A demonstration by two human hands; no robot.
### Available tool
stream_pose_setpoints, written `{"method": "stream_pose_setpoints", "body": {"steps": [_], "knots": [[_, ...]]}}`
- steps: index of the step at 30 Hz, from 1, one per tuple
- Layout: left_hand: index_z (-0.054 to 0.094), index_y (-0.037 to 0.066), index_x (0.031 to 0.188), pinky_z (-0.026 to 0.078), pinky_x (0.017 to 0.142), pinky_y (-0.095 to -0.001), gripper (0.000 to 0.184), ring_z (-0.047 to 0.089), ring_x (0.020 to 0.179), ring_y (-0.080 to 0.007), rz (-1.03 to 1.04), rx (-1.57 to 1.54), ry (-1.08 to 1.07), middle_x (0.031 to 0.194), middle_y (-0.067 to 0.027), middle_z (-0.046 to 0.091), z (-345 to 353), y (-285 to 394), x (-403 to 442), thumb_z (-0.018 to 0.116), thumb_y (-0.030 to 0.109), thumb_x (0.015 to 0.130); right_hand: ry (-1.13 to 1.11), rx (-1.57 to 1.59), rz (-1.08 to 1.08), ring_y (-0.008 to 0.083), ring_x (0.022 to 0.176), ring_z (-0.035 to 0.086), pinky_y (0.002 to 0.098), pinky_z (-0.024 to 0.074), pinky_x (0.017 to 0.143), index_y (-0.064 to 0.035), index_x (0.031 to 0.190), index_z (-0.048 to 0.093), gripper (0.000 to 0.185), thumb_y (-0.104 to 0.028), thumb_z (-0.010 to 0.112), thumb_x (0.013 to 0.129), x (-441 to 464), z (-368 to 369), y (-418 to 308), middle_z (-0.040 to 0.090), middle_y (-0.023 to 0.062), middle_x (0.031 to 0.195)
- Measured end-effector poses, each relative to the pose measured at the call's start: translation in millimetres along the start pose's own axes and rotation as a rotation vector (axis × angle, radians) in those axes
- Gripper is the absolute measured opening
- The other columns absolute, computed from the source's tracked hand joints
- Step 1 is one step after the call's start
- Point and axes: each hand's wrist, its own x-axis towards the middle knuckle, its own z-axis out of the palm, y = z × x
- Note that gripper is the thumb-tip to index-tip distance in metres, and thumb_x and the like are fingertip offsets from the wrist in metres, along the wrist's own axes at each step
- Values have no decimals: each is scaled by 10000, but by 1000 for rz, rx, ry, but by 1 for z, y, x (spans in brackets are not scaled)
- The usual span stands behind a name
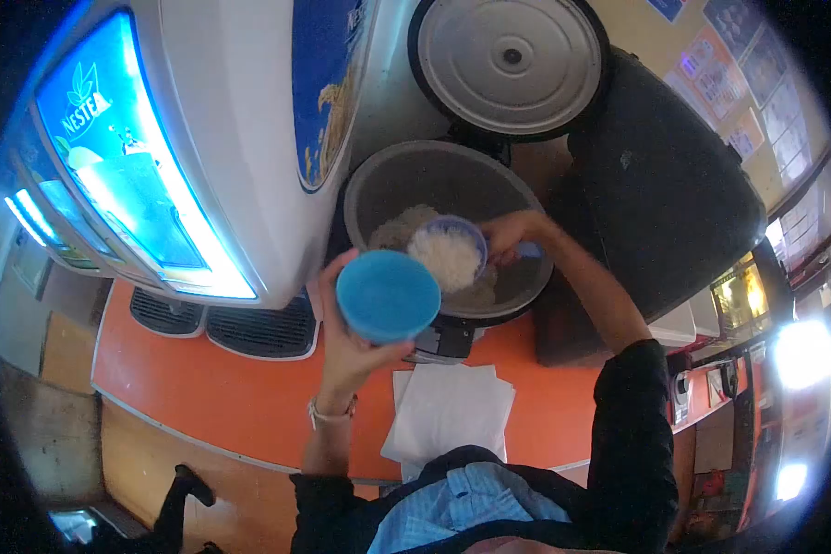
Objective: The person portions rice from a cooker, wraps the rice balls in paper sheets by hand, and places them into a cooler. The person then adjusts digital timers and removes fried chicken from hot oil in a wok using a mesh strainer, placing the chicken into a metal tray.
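Observation:
My left hand (346, 346) is wrapped round a blue bowl (388, 295), held in front of the open rice cooker (383, 177). Its fingers lie along the bowl's left side and the thumb below. My right hand (512, 237) grips a scoop (480, 242) with a purple-blue rim, heaped with white rice (445, 260). The scoop is over the cooker pot, just right of the bowl. More rice (402, 226) lies in the pot. The cooker's round lid (512, 57) is raised behind it.
A lit drink dispenser (249, 138) with drip trays (263, 328) stands on the left. A large black object (665, 185) is at right. White papers (452, 411) lie on the orange counter (194, 388). Another person's leg (174, 508) shows at lower left.

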Motion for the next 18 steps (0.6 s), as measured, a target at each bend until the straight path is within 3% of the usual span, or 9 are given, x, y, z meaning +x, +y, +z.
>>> {"method": "stream_pose_setpoints", "body": {"steps": [1, 3, 6, 10, 12, 13, 15, 16, 18], "knots": [[207, 80, 1301, 407, 924, -374, 972, 417, 1143, -239, 8, 3, -4, 1267, -108, 336, 3, 3, 10, 815, 213, 554, 7, -5, -5, 52, 411, 350, 230, 295, 356, -81, 1060, 382, 369, -77, 542, 728, -19, 0, -11, 352, -36, 489], [227, 66, 1272, 409, 900, -398, 936, 444, 1128, -289, 122, 830, -17, 1237, -168, 373, 8, 10, 28, 810, 214, 555, 229, -97, -176, 57, 411, 382, 222, 311, 351, -59, 1144, 376, 459, -72, 544, 717, -58, 1, -35, 422, -1, 540], [206, 39, 1279, 395, 894, -415, 974, 437, 1127, -355, 30, 988, -8, 1213, -227, 399, 19, -4, 54, 810, 228, 539, 601, -266, -270, 69, 405, 399, 223, 339, 347, -56, 1231, 348, 540, -57, 529, 722, -94, 11, -60, 490, 27, 625], [196, 9, 1275, 390, 901, -410, 1000, 437, 1109, -393, 74, 1022, -74, 1208, -257, 408, 34, -28, 84, 812, 238, 521, 670, -375, -252, 165, 465, 520, 305, 431, 408, -90, 1288, 317, 624, -51, 549, 709, -99, 15, -77, 554, 96, 695], [191, -15, 1271, 390, 907, -402, 1016, 450, 1105, -376, -6, 995, -72, 1223, -242, 410, 41, -36, 94, 816, 252, 515, 1187, -992, -583, 296, 639, 600, 393, 480, 539, -119, 1278, 325, 646, -36, 572, 687, -68, 10, -55, 581, 180, 754], [191, -15, 1271, 390, 907, -402, 1016, 450, 1105, -376, -2, 995, -76, 1223, -242, 410, 40, -44, 98, 816, 252, 515, 1193, -991, -582, 296, 639, 600, 393, 480, 539, -119, 1278, 325, 646, -36, 572, 687, -74, 21, -67, 581, 180, 754], [206, -21, 1257, 392, 907, -392, 1002, 465, 1099, -350, 0, 791, -29, 1207, -229, 432, 35, -53, 104, 819, 258, 514, 1291, -957, -127, 354, 821, 601, 455, 487, 662, -107, 1282, 331, 635, -81, 566, 692, -88, 40, -86, 557, 260, 1005], [206, -21, 1257, 392, 907, -392, 1002, 465, 1099, -350, -1, 794, -28, 1207, -229, 432, 33, -54, 106, 819, 258, 514, 1291, -955, -129, 354, 821, 601, 455, 487, 662, -107, 1282, 331, 635, -81, 566, 692, -88, 38, -83, 557, 260, 1005], [235, 2, 1246, 397, 904, -386, 960, 475, 1093, -327, -9, 742, -25, 1192, -215, 450, 31, -52, 107, 816, 249, 522, 1694, -875, -374, 330, 767, 604, 408, 492, 595, -83, 1263, 329, 634, 2, 561, 680, -91, 33, -72, 601, 199, 853]]}}
